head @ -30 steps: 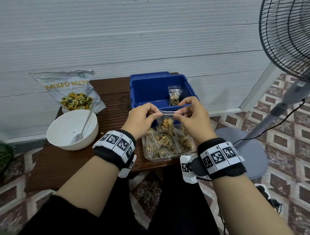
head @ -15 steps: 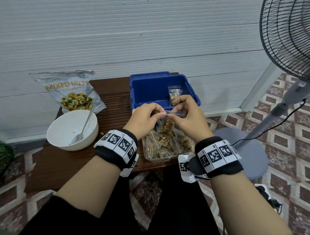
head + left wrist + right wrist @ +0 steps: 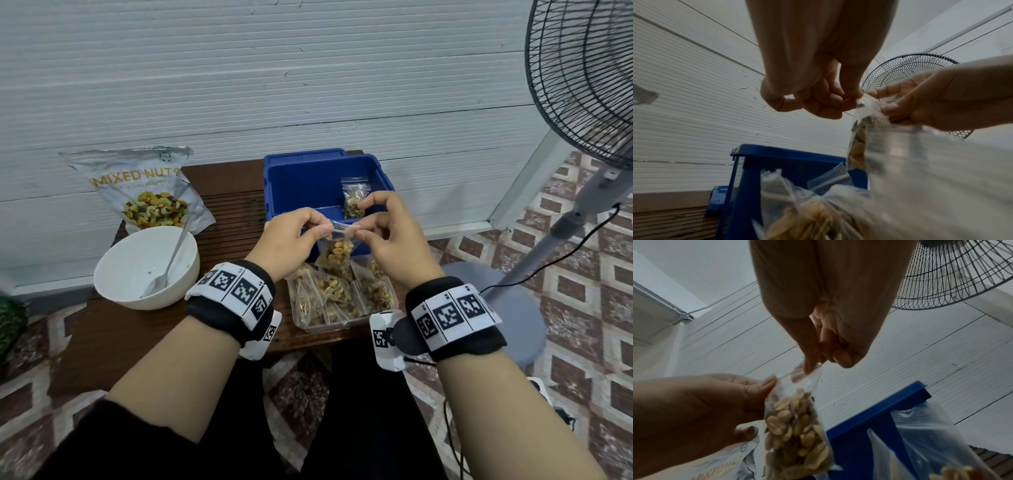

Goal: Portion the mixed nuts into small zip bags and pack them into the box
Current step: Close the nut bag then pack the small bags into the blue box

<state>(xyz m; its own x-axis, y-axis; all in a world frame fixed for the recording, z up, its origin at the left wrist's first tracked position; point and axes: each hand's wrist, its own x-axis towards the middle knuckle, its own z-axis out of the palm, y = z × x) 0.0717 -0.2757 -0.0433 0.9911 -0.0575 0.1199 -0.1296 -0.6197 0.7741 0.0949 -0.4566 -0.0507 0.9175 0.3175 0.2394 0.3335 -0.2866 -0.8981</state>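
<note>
A small clear zip bag of nuts (image 3: 337, 251) (image 3: 797, 421) (image 3: 861, 136) hangs in the air between both hands. My left hand (image 3: 294, 236) (image 3: 851, 99) pinches the left end of its top strip; my right hand (image 3: 383, 233) (image 3: 813, 365) pinches the right end. Below it a clear tray (image 3: 301, 323) holds several filled zip bags (image 3: 334, 291). Behind stands the blue box (image 3: 301, 181) with one filled bag (image 3: 354, 198) leaning at its right side.
A white bowl (image 3: 137, 294) with a spoon (image 3: 171, 263) sits on the left of the brown wooden table (image 3: 113, 335). The mixed nuts pouch (image 3: 144, 192) leans on the wall behind it. A standing fan (image 3: 582, 85) rises at the right.
Both hands have stayed at the bag's top strip, with the pinching fingers shifting along it. The bag has swung slightly and hangs a little lower over the tray.
</note>
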